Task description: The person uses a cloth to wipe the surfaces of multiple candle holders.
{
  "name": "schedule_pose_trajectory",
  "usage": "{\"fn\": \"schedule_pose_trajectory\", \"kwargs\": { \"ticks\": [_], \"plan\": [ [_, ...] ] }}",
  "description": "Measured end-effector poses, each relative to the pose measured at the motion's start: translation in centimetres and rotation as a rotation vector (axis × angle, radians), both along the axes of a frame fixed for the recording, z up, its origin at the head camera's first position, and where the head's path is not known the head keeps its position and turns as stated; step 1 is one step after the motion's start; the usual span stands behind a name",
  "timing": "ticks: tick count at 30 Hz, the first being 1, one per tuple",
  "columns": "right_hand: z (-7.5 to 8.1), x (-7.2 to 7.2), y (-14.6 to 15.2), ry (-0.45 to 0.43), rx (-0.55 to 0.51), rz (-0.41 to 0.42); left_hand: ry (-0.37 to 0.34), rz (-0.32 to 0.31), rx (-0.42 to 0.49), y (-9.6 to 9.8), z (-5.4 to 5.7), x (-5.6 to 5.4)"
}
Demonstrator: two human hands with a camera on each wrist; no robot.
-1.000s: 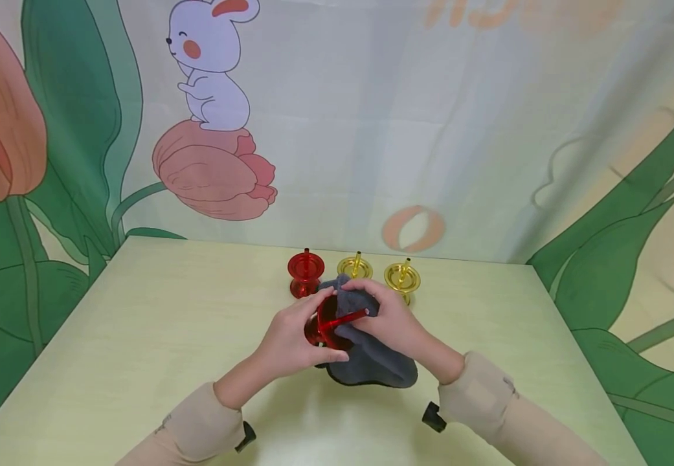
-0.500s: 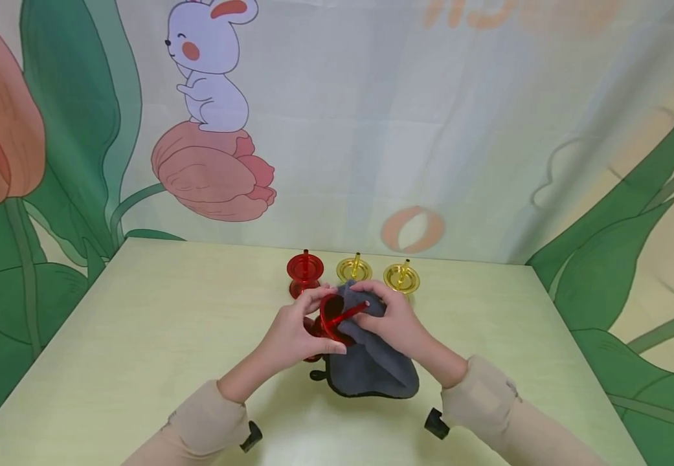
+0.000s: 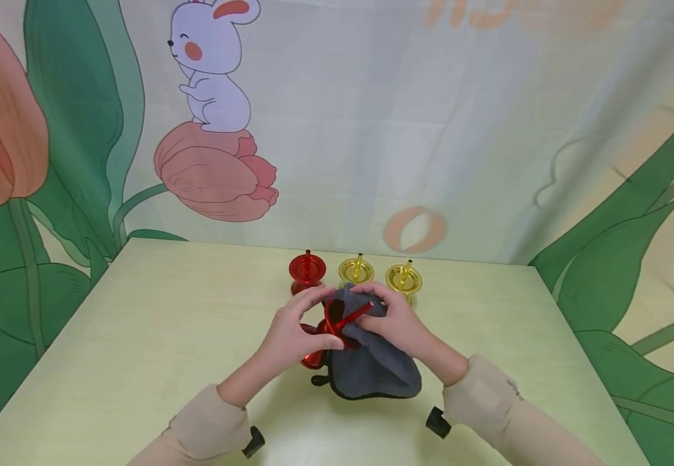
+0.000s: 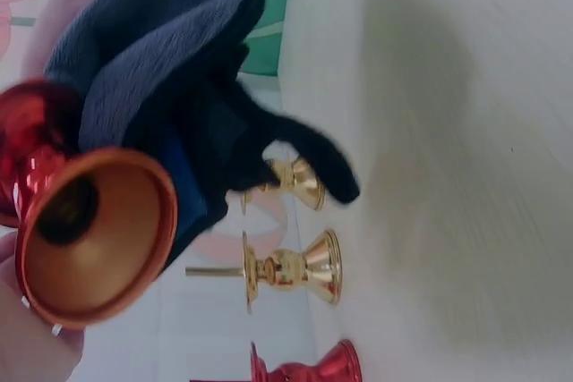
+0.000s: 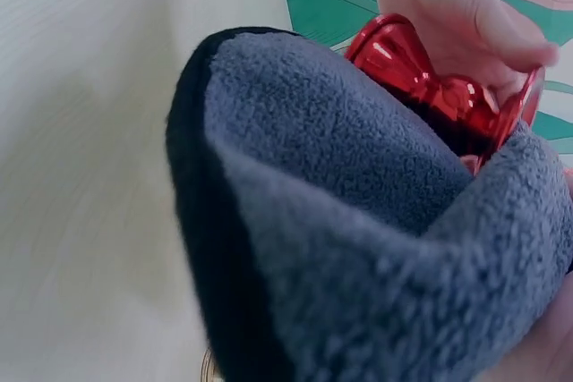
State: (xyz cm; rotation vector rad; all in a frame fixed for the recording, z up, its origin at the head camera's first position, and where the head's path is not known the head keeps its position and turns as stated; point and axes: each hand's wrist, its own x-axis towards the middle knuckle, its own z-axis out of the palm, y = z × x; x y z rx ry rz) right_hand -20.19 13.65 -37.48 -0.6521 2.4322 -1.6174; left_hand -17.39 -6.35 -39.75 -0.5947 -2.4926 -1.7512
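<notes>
My left hand (image 3: 291,329) grips a shiny red candle holder (image 3: 313,360) by its dish rim, thumb below and fingers above. The holder is tilted on its side; its thin red stem points up and right. In the left wrist view the hollow underside of its base (image 4: 125,239) faces the camera. My right hand (image 3: 396,321) pinches a dark grey fleecy cloth (image 3: 371,372) with black edging, pressed into the dish beside the stem. The cloth hangs down in a fold and hides part of the dish. In the right wrist view the cloth (image 5: 331,131) covers much of the holder.
Behind the hands stand another red candle holder (image 3: 307,268) and two gold ones, the middle (image 3: 356,270) and the right (image 3: 403,279), in a row on the pale table (image 3: 197,310). A printed curtain (image 3: 337,129) hangs behind the table.
The red candle holder has turned in my left hand, its base swinging down and into view. The cloth has sunk slightly, still held against the dish by my right hand.
</notes>
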Motion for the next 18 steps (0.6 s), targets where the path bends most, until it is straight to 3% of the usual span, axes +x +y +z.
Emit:
{"fn": "schedule_pose_trajectory", "kwargs": {
  "ticks": [3, 8, 14, 18],
  "plan": [
    [0.0, -0.1, 0.2, -0.003, -0.003, -0.046, 0.144, 0.067, -0.040, 0.6, -0.3, 0.4],
    [0.1, 0.0, 0.0, 0.016, -0.021, -0.085, 0.448, 0.126, -0.259, 1.2, -0.4, 1.1],
    [0.0, 0.3, -0.4, 0.046, -0.031, -0.095, 0.606, 0.162, -0.345, 1.3, -0.3, 1.0],
    [0.1, 0.4, -0.5, 0.065, -0.013, -0.089, 0.604, 0.139, -0.313, 1.1, 0.0, 0.9]
  ]
}}
